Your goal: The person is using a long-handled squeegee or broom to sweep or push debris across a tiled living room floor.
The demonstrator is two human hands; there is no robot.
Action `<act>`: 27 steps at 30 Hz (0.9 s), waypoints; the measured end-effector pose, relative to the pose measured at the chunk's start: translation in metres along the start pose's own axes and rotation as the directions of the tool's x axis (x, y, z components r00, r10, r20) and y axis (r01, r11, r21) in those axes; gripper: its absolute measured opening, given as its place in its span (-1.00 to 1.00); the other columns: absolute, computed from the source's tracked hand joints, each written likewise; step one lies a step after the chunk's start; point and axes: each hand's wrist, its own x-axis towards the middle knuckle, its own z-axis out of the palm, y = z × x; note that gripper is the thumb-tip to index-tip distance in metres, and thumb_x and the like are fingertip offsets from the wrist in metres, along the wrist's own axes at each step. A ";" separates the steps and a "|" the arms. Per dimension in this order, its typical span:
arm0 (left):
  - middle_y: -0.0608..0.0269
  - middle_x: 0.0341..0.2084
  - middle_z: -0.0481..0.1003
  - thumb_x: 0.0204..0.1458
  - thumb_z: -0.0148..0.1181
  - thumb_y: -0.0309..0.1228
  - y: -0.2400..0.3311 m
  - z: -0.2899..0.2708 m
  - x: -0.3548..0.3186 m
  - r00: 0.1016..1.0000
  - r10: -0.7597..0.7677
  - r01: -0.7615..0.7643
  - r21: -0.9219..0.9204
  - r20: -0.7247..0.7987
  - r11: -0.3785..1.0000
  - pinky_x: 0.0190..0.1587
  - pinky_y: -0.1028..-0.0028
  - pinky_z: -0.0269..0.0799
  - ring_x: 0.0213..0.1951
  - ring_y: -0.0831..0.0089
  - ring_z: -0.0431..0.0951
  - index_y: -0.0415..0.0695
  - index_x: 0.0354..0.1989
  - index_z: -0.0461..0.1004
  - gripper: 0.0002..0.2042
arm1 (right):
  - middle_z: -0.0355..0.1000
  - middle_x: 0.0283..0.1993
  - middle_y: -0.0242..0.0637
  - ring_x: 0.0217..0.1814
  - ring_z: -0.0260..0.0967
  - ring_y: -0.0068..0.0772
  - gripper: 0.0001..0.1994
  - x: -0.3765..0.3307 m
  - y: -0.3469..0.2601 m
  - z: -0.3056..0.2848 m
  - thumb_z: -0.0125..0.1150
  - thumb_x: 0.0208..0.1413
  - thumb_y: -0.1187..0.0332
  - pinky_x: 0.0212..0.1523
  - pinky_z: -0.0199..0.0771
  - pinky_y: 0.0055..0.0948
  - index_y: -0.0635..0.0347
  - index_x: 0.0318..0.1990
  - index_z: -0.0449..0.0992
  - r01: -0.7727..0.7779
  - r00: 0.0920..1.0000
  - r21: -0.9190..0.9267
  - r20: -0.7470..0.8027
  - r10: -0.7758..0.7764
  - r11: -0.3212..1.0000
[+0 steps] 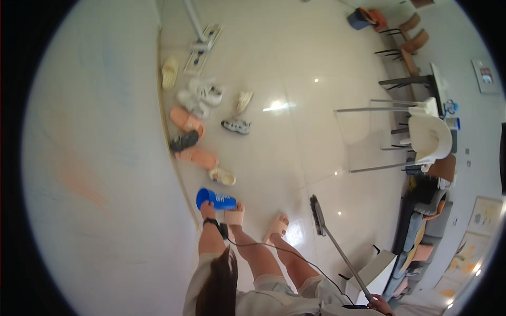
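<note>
Our left hand (208,205) is clamped on the blue tub's (226,202) rim at 7 o'clock, probably the handiest edge; our right hand (378,304) grips the broom (342,254) up high at 5, likely for reach.

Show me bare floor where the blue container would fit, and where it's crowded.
The widest bare floor lies between the grey sneaker, the broom head and the white high chair. Another patch lies between the mop head and the dark bucket. Crowded: along the left wall, where orange slippers and white sneakers lie close together.
</note>
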 end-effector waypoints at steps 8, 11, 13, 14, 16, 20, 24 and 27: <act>-0.06 -0.69 0.29 -0.28 0.06 -0.31 0.129 -0.102 -0.075 0.948 0.318 -0.312 -0.114 0.033 0.943 -0.50 0.25 0.18 -0.57 0.02 0.27 -0.28 -0.73 0.27 -0.74 | 0.27 -0.60 -0.28 -0.65 0.18 -0.57 -0.83 -0.042 0.073 0.057 -0.02 -0.11 0.38 -0.64 0.23 -0.66 0.22 -0.33 0.26 -0.076 0.986 0.553 0.165 -0.020 0.829; 0.03 -0.71 0.36 -0.27 0.08 -0.34 0.165 -0.114 -0.071 0.847 0.531 -0.523 -0.152 0.017 0.839 -0.55 0.34 0.24 -0.65 0.16 0.32 -0.30 -0.64 0.32 -0.77 | 0.30 -0.61 -0.21 -0.69 0.22 -0.51 -0.87 -0.081 0.096 0.080 0.00 -0.15 0.46 -0.71 0.24 -0.61 0.28 -0.41 0.26 0.093 0.990 0.608 0.030 -0.139 0.788; 0.20 -0.75 0.34 -0.21 0.05 -0.37 0.209 -0.132 -0.067 0.895 0.300 -0.083 -0.538 0.330 0.839 -0.66 0.48 0.22 -0.72 0.41 0.30 -0.31 -0.58 0.36 -0.80 | 0.34 -0.56 -0.14 -0.63 0.27 -0.45 -0.62 -0.047 0.151 0.079 0.06 -0.19 0.50 -0.67 0.30 -0.57 0.28 -0.15 0.15 0.074 0.992 0.631 0.032 -0.121 0.773; 0.26 -0.76 0.30 -0.17 0.02 -0.38 0.234 -0.149 -0.079 0.856 0.360 -0.119 -0.538 0.370 0.835 -0.69 0.53 0.16 -0.72 0.50 0.26 -0.26 -0.59 0.34 -0.83 | 0.34 -0.54 -0.14 -0.61 0.28 -0.45 -0.57 -0.057 0.154 0.080 0.08 -0.20 0.48 -0.65 0.30 -0.54 0.26 -0.12 0.11 0.114 0.992 0.597 -0.020 -0.127 0.794; 0.35 -0.78 0.24 -0.13 -0.02 -0.40 0.263 -0.149 -0.097 0.758 0.503 -0.265 -0.507 0.416 0.820 -0.73 0.59 0.08 -0.74 0.59 0.20 -0.19 -0.63 0.31 -0.86 | 0.32 -0.57 -0.19 -0.64 0.25 -0.49 -0.60 -0.090 0.171 0.097 0.10 -0.17 0.42 -0.66 0.29 -0.52 0.22 -0.14 0.11 0.141 0.989 0.664 -0.128 -0.075 0.735; 0.37 -0.80 0.24 -0.13 -0.01 -0.39 0.264 -0.148 -0.090 0.649 0.592 -0.328 -0.527 0.477 0.784 -0.76 0.63 0.02 -0.78 0.62 0.15 -0.18 -0.62 0.30 -0.85 | 0.26 -0.63 -0.26 -0.71 0.17 -0.55 -0.61 -0.099 0.210 0.157 0.04 -0.15 0.45 -0.73 0.22 -0.60 0.24 -0.13 0.09 0.181 0.980 0.804 -0.193 -0.039 0.567; 0.34 -0.80 0.28 -0.12 -0.01 -0.37 0.287 -0.154 -0.161 0.572 0.540 -0.385 -0.380 0.617 0.841 -0.77 0.66 0.02 -0.79 0.63 0.19 -0.18 -0.57 0.31 -0.86 | 0.26 -0.63 -0.28 -0.72 0.16 -0.57 -0.62 -0.079 0.252 0.200 0.02 -0.15 0.45 -0.73 0.22 -0.60 0.21 -0.13 0.09 0.168 0.983 0.933 -0.183 0.018 0.318; 0.34 -0.81 0.28 -0.10 -0.03 -0.37 0.268 -0.111 -0.208 0.519 0.495 -0.416 -0.299 0.697 0.858 -0.79 0.67 0.02 -0.81 0.63 0.19 -0.15 -0.55 0.30 -0.88 | 0.26 -0.62 -0.29 -0.72 0.16 -0.57 -0.62 -0.058 0.310 0.236 0.02 -0.15 0.45 -0.72 0.22 -0.60 0.17 -0.12 0.09 0.220 0.969 0.950 -0.239 0.061 0.220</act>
